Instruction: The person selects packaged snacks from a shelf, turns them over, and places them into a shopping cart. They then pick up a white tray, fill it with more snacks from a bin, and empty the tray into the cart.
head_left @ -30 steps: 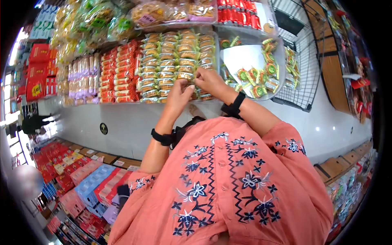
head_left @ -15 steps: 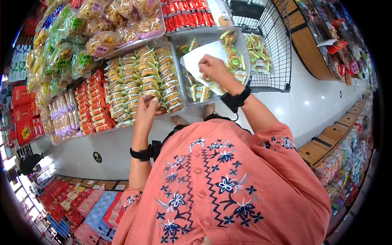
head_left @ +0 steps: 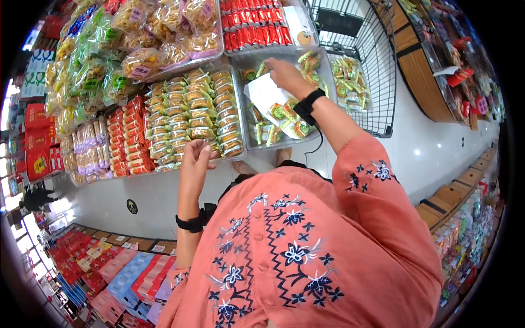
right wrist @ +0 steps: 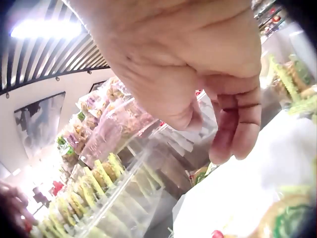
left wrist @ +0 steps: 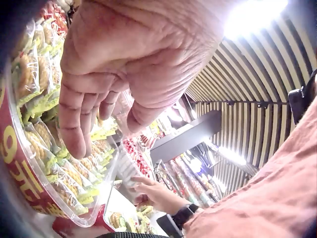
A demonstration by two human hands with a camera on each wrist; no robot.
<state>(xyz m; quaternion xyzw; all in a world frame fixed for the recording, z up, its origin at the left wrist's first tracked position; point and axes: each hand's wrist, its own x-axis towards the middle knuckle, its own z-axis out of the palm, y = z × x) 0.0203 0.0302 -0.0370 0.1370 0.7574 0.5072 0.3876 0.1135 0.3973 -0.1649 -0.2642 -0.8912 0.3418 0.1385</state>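
My left hand (head_left: 195, 161) rests at the front edge of the wrapped round biscuits (head_left: 200, 106), its fingers relaxed. In the left wrist view, that hand (left wrist: 133, 74) hangs over the packets (left wrist: 69, 173) with nothing between fingers and thumb. My right hand (head_left: 289, 77) reaches over a clear bin (head_left: 246, 143) toward its far side, fingertips close to a few green-and-yellow packets (head_left: 250, 74). Under it lies a white sheet (head_left: 261, 90) with several packets on it. In the right wrist view, the right hand's fingers (right wrist: 245, 129) bend loosely downward, apart from the thumb, holding nothing.
Red-wrapped snacks (head_left: 254, 38) lie in a bin behind. Bagged snacks (head_left: 142, 65) pile up at the back left. A wire shopping cart (head_left: 383, 104) stands at the right, with a bag of green packets (head_left: 350, 82) beside the bin. Wooden-sided shelves (head_left: 424, 82) stand farther right.
My hands were together over the biscuit rows; the right has moved right to the bin, then farther toward its back. The left stays at the biscuits' front edge. The head view has shifted.
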